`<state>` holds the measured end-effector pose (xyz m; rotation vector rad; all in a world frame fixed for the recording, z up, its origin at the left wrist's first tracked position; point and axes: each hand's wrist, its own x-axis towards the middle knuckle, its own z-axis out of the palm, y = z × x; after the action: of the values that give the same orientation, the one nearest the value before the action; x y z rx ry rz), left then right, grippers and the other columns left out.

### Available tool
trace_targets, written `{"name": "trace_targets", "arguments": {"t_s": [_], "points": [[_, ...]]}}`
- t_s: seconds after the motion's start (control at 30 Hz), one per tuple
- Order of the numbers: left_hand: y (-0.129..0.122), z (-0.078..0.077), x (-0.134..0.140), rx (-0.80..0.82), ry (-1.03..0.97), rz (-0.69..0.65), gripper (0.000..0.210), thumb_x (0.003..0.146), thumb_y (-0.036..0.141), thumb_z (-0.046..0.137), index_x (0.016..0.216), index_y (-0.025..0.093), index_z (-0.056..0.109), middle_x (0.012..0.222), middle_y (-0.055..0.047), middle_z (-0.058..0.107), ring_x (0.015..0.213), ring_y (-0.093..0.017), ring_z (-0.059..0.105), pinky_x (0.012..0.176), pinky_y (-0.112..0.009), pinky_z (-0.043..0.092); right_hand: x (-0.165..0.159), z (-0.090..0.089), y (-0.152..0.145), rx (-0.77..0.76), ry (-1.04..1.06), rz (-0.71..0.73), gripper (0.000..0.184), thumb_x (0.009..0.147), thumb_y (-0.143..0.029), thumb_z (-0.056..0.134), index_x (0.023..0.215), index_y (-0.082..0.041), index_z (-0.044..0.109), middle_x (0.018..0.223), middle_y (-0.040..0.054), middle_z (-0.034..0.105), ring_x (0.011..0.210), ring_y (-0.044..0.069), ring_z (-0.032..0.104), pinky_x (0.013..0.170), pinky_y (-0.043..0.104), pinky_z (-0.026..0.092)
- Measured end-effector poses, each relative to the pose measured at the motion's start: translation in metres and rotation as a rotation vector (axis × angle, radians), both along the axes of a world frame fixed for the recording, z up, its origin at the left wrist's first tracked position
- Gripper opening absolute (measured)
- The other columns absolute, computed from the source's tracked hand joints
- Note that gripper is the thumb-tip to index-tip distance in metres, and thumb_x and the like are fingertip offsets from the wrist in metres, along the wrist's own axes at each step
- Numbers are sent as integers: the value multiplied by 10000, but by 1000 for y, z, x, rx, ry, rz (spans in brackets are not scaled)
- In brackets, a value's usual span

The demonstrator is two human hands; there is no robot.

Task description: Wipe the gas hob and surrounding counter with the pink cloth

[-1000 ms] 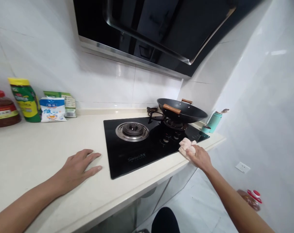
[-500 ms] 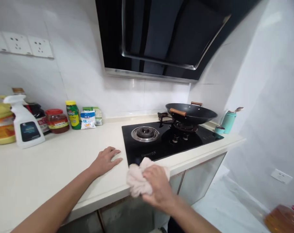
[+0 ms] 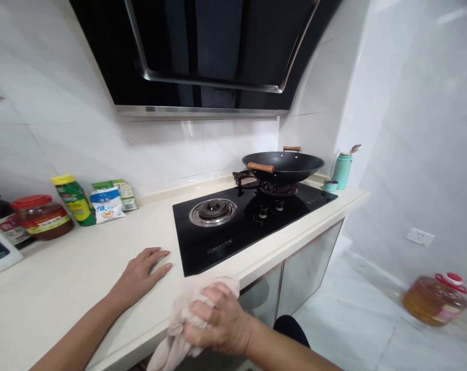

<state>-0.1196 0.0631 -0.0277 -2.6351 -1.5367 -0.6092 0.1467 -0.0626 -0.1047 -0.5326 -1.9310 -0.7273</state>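
Note:
My right hand (image 3: 220,317) grips a pale pink cloth (image 3: 187,304) at the front edge of the counter, just below the near left corner of the black gas stove (image 3: 218,250). Part of the cloth hangs down past the counter edge. On the white countertop (image 3: 148,299), left of the stove, my left hand (image 3: 140,273) rests with its fingers apart and nothing in them. The stove's left burner (image 3: 213,211) is bare, while a black wok (image 3: 283,167) with wooden handles sits over the right one.
Along the wall stand a red-lidded jar (image 3: 44,219), a green bottle with a yellow cap (image 3: 74,201) and seasoning packets (image 3: 107,205). A teal bottle (image 3: 342,171) and small cup (image 3: 330,185) are beyond the wok. A range hood (image 3: 210,56) overhangs; an oil jug (image 3: 434,301) is on the floor.
My right hand has drawn the cloth left and toward me along the counter edge, and more cloth now hangs down. My left hand still rests on the counter. The view has turned right.

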Motion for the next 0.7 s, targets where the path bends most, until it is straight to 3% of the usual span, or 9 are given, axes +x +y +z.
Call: {"name": "trace_targets", "arguments": {"t_s": [0.23,0.47,0.6,0.7], "points": [[1,5,3,-85,58,34,572,938,660,435,1322,289,641,1392,-86,569,1292,-310,542,1083,-485,438,139,-35,20,-102,21,-115,289,849,-413,702,1094,-352,561,1280,9,547,1314,278,429,1072,551,413],[1,7,7,-126,49,63,560,956,635,410,1335,284,625,1406,-80,555,1313,-301,516,1106,-476,411,278,-45,29,-274,95,-328,265,871,-284,641,1109,-296,527,1309,57,504,1387,290,390,1141,657,314],[5,3,4,-103,31,58,536,942,626,426,1310,303,644,1395,-65,578,1301,-300,535,1104,-468,423,346,-48,27,-601,447,-525,349,818,-342,635,1150,-257,572,1378,109,509,1419,305,363,1185,608,271],[7,2,2,-85,20,52,510,938,610,446,1301,318,653,1387,-58,596,1285,-294,558,1102,-461,436,383,-52,16,-687,725,-644,436,780,-417,589,1162,-207,577,1320,158,559,1340,340,446,1125,588,353]]}}
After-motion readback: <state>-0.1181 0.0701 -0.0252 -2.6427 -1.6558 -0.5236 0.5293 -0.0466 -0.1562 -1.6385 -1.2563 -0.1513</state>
